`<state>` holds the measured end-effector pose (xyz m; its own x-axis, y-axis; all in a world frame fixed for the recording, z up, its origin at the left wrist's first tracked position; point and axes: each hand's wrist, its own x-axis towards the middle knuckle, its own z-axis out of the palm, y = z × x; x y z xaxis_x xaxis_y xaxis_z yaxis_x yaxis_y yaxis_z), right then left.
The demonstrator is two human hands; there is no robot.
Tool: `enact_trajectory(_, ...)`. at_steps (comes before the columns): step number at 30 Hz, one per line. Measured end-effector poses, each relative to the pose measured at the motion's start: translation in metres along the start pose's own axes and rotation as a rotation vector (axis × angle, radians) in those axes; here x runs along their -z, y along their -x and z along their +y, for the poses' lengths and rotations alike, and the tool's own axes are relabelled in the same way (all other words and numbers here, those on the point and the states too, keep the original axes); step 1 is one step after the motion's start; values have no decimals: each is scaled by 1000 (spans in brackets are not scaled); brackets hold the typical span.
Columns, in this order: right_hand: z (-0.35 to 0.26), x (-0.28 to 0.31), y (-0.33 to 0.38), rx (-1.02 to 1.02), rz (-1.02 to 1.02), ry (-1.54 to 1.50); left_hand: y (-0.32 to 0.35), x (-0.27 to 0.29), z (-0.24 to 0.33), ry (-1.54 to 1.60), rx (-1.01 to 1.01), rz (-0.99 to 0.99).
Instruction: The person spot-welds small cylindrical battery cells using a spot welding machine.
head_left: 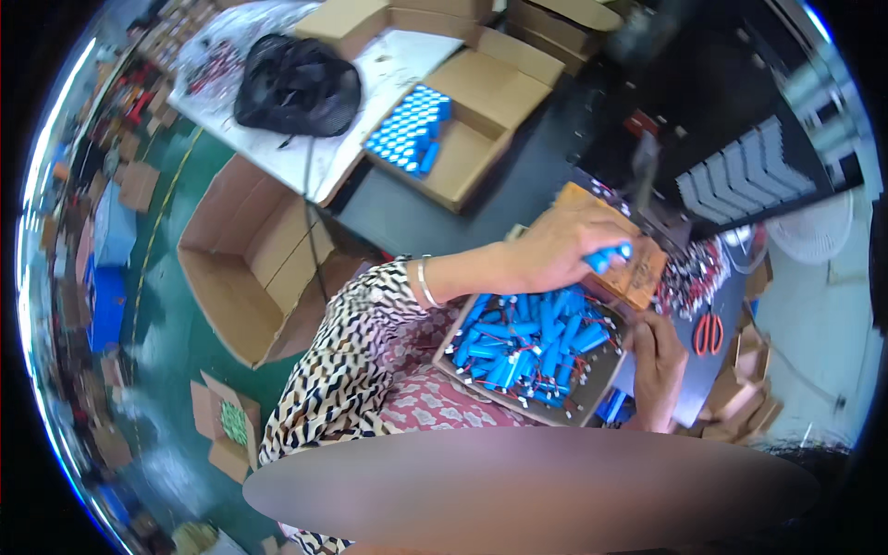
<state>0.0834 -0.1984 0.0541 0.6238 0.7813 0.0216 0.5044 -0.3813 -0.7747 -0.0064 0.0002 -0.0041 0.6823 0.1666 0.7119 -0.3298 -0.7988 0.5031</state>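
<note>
Blue battery cells with thin red and black wires fill a shallow grey tray that rests on the person's lap, and they lie in many directions with no common long axis. On the far left, an open cardboard box stands on the green floor. Further in, a second box on the grey table holds more blue cells in neat rows, beside a black bag. The left hand reaches across above the tray and closes its fingers around a few blue cells, holding them over a brown wooden block; their long axis runs roughly left to right. The right hand is at the right edge of the tray, fingers bent against it; I cannot tell whether it grips anything. The heap lies just below the left hand and to the left of the right hand, so both are near it. Red scissors lie further right.
</note>
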Motion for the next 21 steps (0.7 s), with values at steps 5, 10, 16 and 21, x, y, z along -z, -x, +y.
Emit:
enact_trajectory(5,14,8,-18,34,-91,-266,-6,-8,-2,-85,226,-31)
enact_trajectory(10,38,-14,-38,96,-95,-424,-10,-16,-1,-99,130,-20)
enact_trajectory(16,36,-24,-54,78,-67,-491,-5,-22,-2,-69,171,-42)
enact_trajectory(21,27,-34,-64,218,138,-544,-1,-22,-5,-63,169,-5)
